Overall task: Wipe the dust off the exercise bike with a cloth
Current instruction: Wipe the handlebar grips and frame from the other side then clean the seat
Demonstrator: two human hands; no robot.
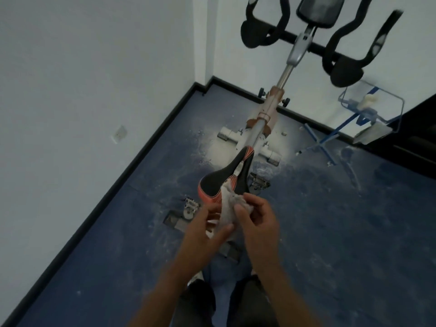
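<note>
Both hands hold the grey cloth (227, 208) just above the rear of the saddle (224, 178): our left hand (205, 228) pinches its lower part, our right hand (256, 219) grips the bunched top. We judge the work barely begun, since pale dust coats the exercise bike (266, 119) frame, base and surrounding blue floor (330, 232). Handlebars (335, 46) lie well ahead.

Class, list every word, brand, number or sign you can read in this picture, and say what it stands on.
None can be read.
The bike's console: blurred, no text legible.
The saddle: only orange pattern lines, no words.
The cloth in both hands: plain.
</note>
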